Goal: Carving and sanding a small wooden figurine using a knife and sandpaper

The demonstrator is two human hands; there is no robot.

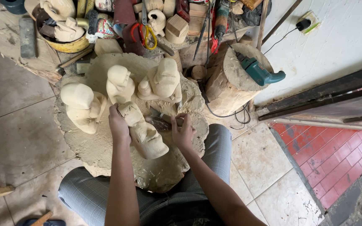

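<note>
Left hand (118, 123) wraps closed around the upper end of a pale, rough-carved wooden figure (144, 132) that lies tilted on a broad, dust-caked tree-stump work block (101, 152), its long axis running from the grip near the block's middle down and rightward toward the person's lap. Right hand (182, 133) sits just to the figure's right, fingers curled shut on a small dark tool (161, 122) whose tip points leftward at the figure's side; what kind of blade it carries is hard to make out, since the fingers cover most of the handle. Both hands are near the figure, the left touching it, the right a little apart. Behind it stand three more pale unfinished wooden carvings (120, 83), upright on the same block. Further back, a teal electric drill (258, 72) rests on a second, smaller stump, and a cluttered heap of tools and wood blocks is cut off by the top edge.
</note>
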